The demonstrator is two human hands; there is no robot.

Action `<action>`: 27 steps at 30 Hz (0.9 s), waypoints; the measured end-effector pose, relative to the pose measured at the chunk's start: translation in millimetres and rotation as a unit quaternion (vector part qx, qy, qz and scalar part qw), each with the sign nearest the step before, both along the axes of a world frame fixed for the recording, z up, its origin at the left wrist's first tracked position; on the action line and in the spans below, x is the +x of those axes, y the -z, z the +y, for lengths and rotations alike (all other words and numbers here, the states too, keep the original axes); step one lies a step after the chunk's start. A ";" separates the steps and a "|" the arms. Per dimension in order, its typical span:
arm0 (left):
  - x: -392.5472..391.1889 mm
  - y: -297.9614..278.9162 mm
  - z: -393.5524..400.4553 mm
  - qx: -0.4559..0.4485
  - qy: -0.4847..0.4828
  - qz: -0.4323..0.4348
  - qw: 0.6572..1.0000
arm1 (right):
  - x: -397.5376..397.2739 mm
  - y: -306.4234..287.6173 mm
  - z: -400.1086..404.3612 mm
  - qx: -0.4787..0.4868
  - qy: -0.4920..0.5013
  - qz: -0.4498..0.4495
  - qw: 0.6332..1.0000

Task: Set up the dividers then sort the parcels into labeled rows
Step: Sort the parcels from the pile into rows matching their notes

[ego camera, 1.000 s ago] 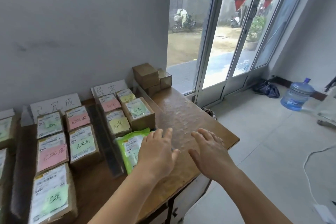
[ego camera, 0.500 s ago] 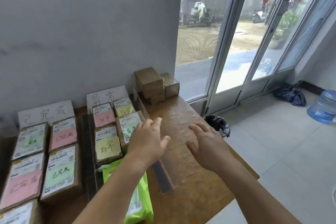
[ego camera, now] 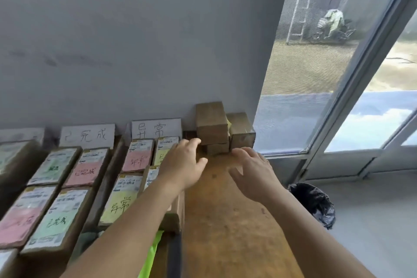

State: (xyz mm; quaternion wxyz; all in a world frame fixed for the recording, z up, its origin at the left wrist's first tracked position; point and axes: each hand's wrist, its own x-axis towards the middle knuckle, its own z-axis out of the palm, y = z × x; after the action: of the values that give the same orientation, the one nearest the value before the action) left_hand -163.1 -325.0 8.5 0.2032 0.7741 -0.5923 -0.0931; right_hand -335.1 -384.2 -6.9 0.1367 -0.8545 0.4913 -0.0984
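Head view: I note left hand [ego camera: 182,165] and right hand [ego camera: 255,171], grip wide and empty, flanking brown box stack [ego camera: 212,126] at bench [ego camera: 225,221] back; likely next parcels for sorting. Labeled parcels [ego camera: 135,160] lie left of stack, under row sign [ego camera: 156,128].

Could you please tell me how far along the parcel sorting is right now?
Done: labelled parcels lie in rows behind the signs. In hand: nothing; the left hand and right hand reach, open, toward the plain boxes at the wall. Left: sorting those boxes.
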 end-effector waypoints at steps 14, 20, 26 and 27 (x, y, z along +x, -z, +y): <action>6.8 30.5 -132.4 0.061 -0.124 0.054 0.989 | 40.8 16.6 -135.0 0.106 0.029 -0.089 0.990; 8.5 41.3 -174.3 0.087 -0.150 0.071 0.982 | 55.6 37.7 -169.2 0.127 0.023 -0.070 0.989; 4.8 45.4 -191.7 0.070 -0.187 0.096 0.975 | 65.4 53.0 -178.9 0.145 0.015 -0.129 0.981; 3.6 46.1 -191.9 0.062 -0.195 0.110 0.973 | 65.2 52.6 -177.3 0.149 0.015 -0.148 0.978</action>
State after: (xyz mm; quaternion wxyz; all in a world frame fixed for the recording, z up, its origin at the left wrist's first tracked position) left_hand -159.5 -516.9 -37.6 0.2334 0.8706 -0.3973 -0.1726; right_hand -269.9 -561.5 -59.5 0.3316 -0.7933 0.4877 -0.1514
